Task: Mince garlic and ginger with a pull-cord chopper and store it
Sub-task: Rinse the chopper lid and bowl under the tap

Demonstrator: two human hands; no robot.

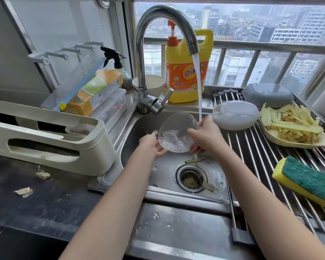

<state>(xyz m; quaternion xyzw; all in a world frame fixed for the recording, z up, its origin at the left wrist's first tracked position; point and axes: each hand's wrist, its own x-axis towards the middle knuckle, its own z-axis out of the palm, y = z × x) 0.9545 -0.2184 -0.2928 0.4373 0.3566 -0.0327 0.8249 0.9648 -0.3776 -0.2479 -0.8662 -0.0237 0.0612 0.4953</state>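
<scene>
I hold the clear bowl tipped between both hands, left hand gripping at eight o'clock, right hand gripping at three o'clock, nearer the water.

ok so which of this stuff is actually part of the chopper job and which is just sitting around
Part of the job:
- clear chopper bowl, held under the running tap by left hand and right hand
- white chopper lid on the drying rack

Lying about:
- yellow detergent bottle
- sponge
- plate of peelings
- spray bottle
- grey basket
</scene>
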